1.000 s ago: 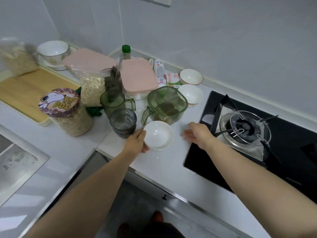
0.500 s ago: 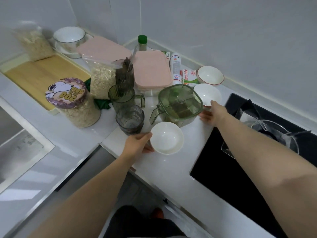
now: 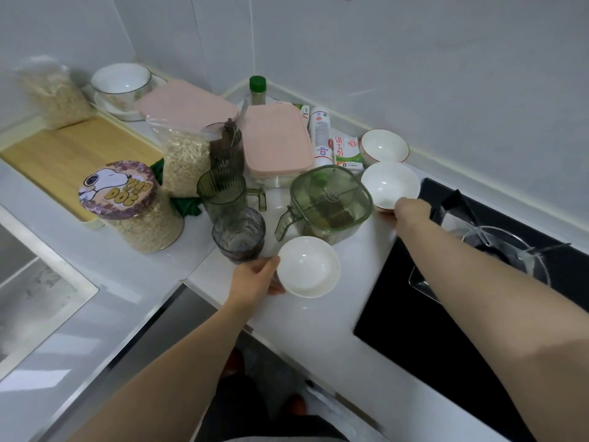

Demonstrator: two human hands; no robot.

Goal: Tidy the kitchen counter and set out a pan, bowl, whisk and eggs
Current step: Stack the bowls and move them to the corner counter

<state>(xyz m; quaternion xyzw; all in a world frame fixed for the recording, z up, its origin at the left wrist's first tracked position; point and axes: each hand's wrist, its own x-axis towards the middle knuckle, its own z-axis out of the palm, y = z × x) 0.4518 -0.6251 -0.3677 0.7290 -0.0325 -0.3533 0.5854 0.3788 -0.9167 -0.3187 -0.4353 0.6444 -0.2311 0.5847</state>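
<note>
A small white bowl (image 3: 307,266) stands on the white counter (image 3: 318,320) near its front edge, and my left hand (image 3: 255,277) grips its left rim. Farther back, my right hand (image 3: 406,210) holds the near rim of a second white bowl (image 3: 389,185) beside the stove. A third bowl (image 3: 384,146) with a red rim stands behind it by the wall. A larger white bowl (image 3: 121,81) sits on a plate at the back left. No pan, whisk or eggs are in view.
A green lidded jug (image 3: 330,202), a green cup (image 3: 223,193), a grey glass (image 3: 239,232), an oat jar with a cartoon lid (image 3: 127,205), an oat bag (image 3: 185,161) and two pink-lidded boxes (image 3: 274,141) crowd the counter. A gas stove (image 3: 497,250) lies right, a wooden board (image 3: 70,151) and sink (image 3: 32,288) left.
My right hand has moved from the counter by the stove back to the second white bowl and taken its rim. My left hand has stayed on the near bowl.
</note>
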